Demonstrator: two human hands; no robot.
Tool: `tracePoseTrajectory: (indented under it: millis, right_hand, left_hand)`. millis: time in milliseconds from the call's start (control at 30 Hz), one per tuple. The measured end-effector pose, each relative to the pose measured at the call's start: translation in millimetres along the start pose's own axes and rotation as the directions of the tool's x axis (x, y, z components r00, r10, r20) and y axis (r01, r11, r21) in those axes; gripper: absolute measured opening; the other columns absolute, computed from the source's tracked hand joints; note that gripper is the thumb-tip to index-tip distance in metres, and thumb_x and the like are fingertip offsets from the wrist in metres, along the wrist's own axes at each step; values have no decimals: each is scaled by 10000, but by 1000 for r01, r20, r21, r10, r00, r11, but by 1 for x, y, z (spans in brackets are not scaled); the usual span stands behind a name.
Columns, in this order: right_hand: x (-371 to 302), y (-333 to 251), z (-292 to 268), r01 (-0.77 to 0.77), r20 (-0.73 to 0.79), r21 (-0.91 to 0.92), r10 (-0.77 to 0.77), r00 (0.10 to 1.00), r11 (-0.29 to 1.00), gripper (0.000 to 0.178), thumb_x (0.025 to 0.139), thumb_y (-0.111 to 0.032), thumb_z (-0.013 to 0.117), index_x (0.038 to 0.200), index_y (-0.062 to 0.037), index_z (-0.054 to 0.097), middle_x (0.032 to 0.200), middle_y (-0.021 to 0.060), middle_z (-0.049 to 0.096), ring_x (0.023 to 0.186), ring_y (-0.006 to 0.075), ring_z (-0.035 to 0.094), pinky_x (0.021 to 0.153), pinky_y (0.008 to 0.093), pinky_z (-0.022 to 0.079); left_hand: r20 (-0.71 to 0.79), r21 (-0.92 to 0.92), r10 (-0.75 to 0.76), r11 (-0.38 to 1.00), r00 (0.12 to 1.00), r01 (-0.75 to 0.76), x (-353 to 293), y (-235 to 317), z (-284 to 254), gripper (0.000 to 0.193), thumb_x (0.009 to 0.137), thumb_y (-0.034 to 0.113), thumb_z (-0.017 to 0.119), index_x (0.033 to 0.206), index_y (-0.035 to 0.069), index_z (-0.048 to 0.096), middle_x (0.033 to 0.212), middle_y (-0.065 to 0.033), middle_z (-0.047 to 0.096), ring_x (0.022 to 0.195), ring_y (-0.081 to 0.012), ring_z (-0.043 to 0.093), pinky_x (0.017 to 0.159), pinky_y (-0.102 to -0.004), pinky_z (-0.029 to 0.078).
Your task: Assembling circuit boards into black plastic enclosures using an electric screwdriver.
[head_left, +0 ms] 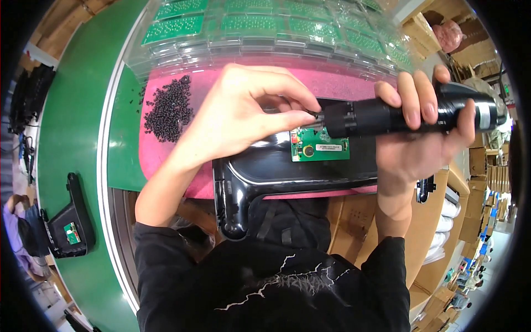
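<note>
My right hand (409, 127) is wrapped round a black electric screwdriver (365, 117), which lies level and points left. Its metal bit meets the fingertips of my left hand (249, 110), where thumb and forefinger pinch a tiny dark screw (316, 115), mostly hidden. Just below the bit is a green circuit board (326, 153) with a round coin-like part and a white label. The board sits in a glossy black plastic housing (265, 169) that has an arm reaching down toward me at its left.
A pile of small black screws (167, 110) lies on the pink mat (152, 160) at the left. Clear plastic trays of green boards (254, 26) stand behind. Another black housing (69, 224) with a board rests on the green table at far left. Cardboard boxes (354, 221) stand at the right.
</note>
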State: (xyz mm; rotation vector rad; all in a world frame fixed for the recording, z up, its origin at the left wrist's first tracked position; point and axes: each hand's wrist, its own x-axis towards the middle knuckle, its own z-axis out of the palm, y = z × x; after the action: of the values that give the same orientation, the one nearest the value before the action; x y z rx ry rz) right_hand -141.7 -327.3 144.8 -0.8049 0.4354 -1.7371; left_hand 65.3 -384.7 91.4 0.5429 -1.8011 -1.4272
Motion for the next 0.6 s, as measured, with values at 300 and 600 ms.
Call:
tracePoseTrajectory:
  millis: [300,600]
  right_hand:
    - [-16,-27,6,133,167,-64,-121,978,989,445,798,-398,752,1039,-104,521,669,-58,519,575,77,475,691,277,381]
    - [-9,-37,-9,254,301,-199,-188,935,947,478,743,-395,802,1026,-122,529,687,-68,560,591,58,523,697,241,392]
  left_hand:
    - [111,-266,-261,922,959,282,7,-5,14,98,910,-15,638,990,-50,682,907,-81,685,822,-130,667,764,-268,568]
    - [157,-173,-287,934,945,312,21,-11,20,98,878,-43,657,975,-54,665,866,-72,689,830,-134,694,763,-264,579]
